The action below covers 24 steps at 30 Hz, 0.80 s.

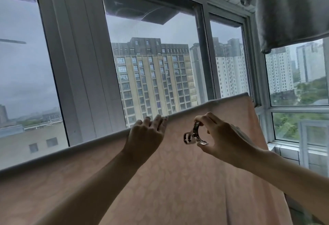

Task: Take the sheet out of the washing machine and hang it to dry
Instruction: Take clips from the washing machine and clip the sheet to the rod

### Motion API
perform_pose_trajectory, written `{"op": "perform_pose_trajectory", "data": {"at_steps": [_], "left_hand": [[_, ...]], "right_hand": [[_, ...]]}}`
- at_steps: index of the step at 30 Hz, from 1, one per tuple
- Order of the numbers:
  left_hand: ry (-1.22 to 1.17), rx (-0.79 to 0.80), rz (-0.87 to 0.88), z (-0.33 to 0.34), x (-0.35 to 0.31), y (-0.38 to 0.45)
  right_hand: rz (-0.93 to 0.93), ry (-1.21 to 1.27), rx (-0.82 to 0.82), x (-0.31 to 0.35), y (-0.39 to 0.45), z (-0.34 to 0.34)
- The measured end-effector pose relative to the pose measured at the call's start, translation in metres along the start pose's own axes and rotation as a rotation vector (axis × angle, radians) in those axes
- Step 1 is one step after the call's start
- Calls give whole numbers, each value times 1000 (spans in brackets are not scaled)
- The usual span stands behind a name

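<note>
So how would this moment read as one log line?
stage: pegging | sheet: draped over rail | left hand: flat on top fold | right hand: pinching metal clip

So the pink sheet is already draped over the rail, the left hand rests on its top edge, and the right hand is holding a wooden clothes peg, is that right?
Nearly. In the head view the right hand pinches a shiny metal clip, not a wooden peg. The rest holds: the pink sheet hangs over the rail, and the left hand rests on its top edge.

No readable text — no labels, numbers.
</note>
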<state>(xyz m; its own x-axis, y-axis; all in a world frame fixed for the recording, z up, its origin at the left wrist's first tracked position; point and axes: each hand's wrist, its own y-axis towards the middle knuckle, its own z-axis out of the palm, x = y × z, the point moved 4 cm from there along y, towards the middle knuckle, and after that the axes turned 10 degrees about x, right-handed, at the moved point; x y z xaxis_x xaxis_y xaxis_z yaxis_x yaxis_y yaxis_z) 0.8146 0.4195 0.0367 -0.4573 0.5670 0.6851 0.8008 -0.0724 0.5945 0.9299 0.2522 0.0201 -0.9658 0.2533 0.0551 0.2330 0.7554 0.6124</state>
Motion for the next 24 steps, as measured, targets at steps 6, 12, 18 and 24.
{"op": "perform_pose_trajectory", "data": {"at_steps": [6, 12, 18, 24], "left_hand": [[15, -11, -9, 15, -20, 32], [-26, -14, 2, 31, -41, 72], [-5, -1, 19, 47, -64, 109], [-5, 41, 61, 62, -88, 142]], "right_hand": [[29, -17, -96, -37, 15, 8], [77, -18, -131, -71, 29, 9], [81, -76, -130, -98, 33, 7], [106, -124, -137, -132, 30, 5]]}}
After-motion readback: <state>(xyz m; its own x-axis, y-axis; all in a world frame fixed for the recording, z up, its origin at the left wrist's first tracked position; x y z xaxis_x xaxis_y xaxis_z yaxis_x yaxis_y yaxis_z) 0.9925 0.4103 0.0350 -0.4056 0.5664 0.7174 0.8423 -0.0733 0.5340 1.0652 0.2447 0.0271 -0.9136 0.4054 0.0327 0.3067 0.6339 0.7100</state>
